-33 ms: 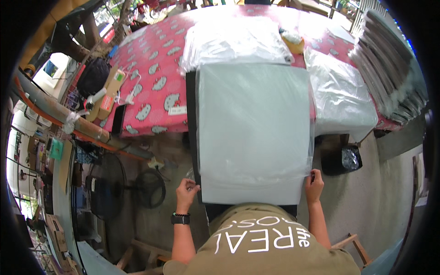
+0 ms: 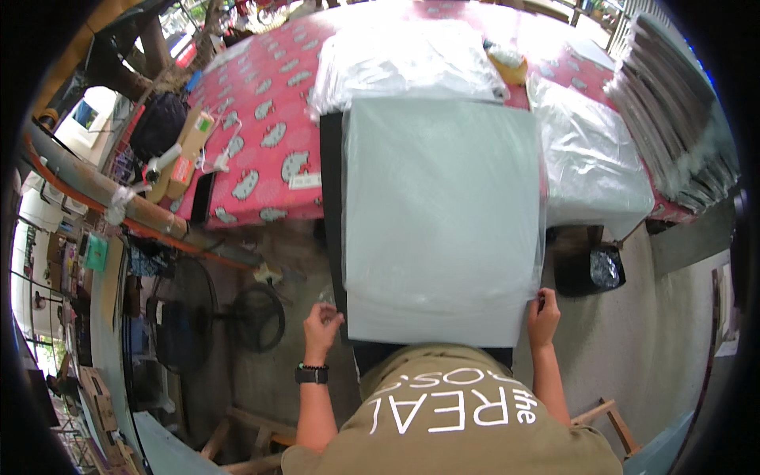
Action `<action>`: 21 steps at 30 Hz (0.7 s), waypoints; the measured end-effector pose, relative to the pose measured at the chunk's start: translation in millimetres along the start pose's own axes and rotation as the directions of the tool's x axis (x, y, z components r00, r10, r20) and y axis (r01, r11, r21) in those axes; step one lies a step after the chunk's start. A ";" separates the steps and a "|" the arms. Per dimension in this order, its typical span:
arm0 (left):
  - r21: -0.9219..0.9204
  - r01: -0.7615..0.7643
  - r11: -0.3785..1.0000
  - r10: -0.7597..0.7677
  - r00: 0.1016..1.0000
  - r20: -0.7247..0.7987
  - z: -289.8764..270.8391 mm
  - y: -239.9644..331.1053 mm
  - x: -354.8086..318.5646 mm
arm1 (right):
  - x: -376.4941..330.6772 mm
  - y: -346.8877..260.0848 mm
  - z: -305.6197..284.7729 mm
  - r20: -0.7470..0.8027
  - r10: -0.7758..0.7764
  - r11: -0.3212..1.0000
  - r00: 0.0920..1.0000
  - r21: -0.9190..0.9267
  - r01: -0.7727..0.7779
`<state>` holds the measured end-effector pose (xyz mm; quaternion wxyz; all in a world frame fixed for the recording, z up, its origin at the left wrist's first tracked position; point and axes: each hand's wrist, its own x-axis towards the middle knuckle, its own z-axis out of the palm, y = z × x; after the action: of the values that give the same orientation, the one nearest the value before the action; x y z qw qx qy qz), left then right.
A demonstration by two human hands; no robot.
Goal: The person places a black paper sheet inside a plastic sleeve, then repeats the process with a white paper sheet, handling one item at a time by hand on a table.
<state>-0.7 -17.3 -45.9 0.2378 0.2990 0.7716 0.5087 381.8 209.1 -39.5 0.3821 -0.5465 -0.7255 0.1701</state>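
Note:
A large pale grey-white sheet [image 2: 431, 321] lies in front of me, its upper part covered by a clear plastic sleeve [image 2: 443, 206]. The sleeve's lower edge crosses the sheet a little above its near end. Beneath them is a black board [image 2: 332, 182], showing along the left side. My left hand [image 2: 322, 328] is closed in a pinch at the lower left, where a bit of clear film sticks out beside the board. At the lower right, my right hand [image 2: 543, 317] is closed on the sleeve's edge. What lies between the fingertips is partly hidden.
A pink patterned tablecloth [image 2: 273, 134] covers the table. Behind the sheet lies a stack of clear plastic [image 2: 404, 63]; another plastic-wrapped pile [image 2: 590, 158] is at right. Wrapped sheets [image 2: 669, 119] stand far right. A phone [image 2: 203, 198] sits at the left edge; a fan [image 2: 186, 317] stands below.
The sheet and its sleeve sit slightly farther right over the black board. The whole view has shifted a little. Both hands keep nearly the same places.

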 end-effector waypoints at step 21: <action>0.596 -0.405 0.694 0.628 0.744 -0.226 39.8 43.7 75.1 | 22.4 -8.2 3.4 -0.178 -0.063 0.998 0.982 -0.002 0.064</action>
<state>-17.6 74.4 -24.8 -0.1758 0.4458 0.7897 0.3831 371.4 227.5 -28.0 0.4519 -0.5355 -0.7050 0.1097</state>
